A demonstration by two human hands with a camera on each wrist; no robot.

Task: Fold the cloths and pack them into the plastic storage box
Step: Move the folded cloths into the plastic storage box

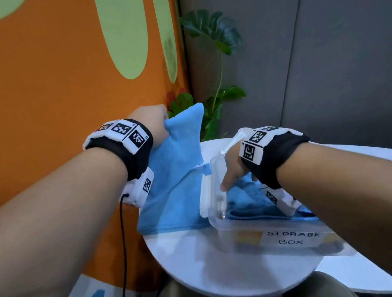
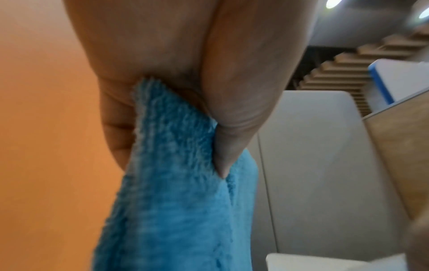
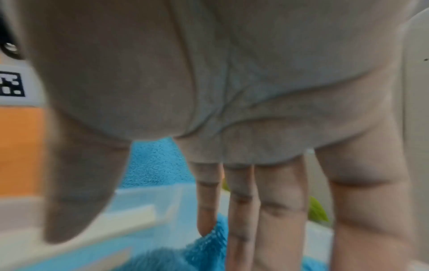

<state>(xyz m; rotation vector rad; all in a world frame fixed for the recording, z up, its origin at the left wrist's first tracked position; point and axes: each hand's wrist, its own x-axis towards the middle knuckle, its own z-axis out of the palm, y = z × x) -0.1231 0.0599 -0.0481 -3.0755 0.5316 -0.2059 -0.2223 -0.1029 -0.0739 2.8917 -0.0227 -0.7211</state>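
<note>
Wall panel in orange with green blobs (image 1: 40, 82) behind; round white table (image 1: 206, 261) holds the clear plastic storage box (image 1: 264, 224). Packing step: left hand (image 1: 152, 119) pinches a raised fluffy blue cloth (image 1: 177, 166); right hand (image 1: 233, 168), fingers straight, presses the blue cloth already inside (image 1: 242, 194). Next: probably fold, lower in.
</note>
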